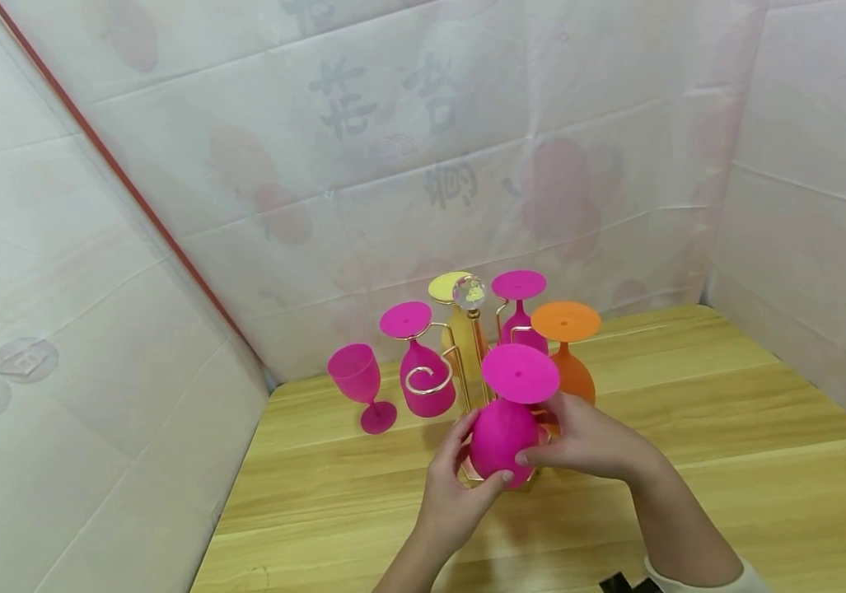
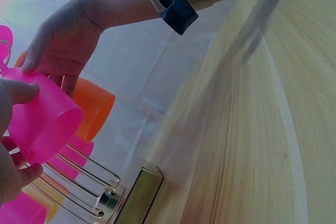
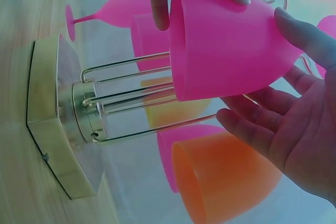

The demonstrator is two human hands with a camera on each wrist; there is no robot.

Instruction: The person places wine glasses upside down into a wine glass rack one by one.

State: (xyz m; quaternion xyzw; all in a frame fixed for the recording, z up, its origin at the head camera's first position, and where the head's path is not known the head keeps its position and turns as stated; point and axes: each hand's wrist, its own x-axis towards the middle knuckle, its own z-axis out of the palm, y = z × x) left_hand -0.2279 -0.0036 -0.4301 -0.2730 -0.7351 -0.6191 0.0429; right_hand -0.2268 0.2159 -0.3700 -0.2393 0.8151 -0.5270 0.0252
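A pink plastic goblet [image 1: 502, 436] is upside down at the front of a gold wire rack [image 3: 43, 103], its foot uppermost. My left hand [image 1: 455, 497] holds the bowl from the left, thumb across its lower front. From the other side my right hand [image 1: 587, 438] holds it too, thumb on the front and fingers behind the bowl. In the right wrist view the goblet's rim hangs above the rack's base, beside the wires. Upside down around the rack are a pink goblet [image 1: 423, 371] on the left, a yellow one [image 1: 460, 329], another pink one [image 1: 519, 285] and an orange one [image 1: 567, 321].
Left of the rack, a pink goblet [image 1: 356, 375] stands upright on the wooden table [image 1: 319, 511]. A clear faceted ball [image 1: 469, 291] tops the rack's central post. Pale printed sheets [image 1: 393, 123] enclose the table at the back and sides.
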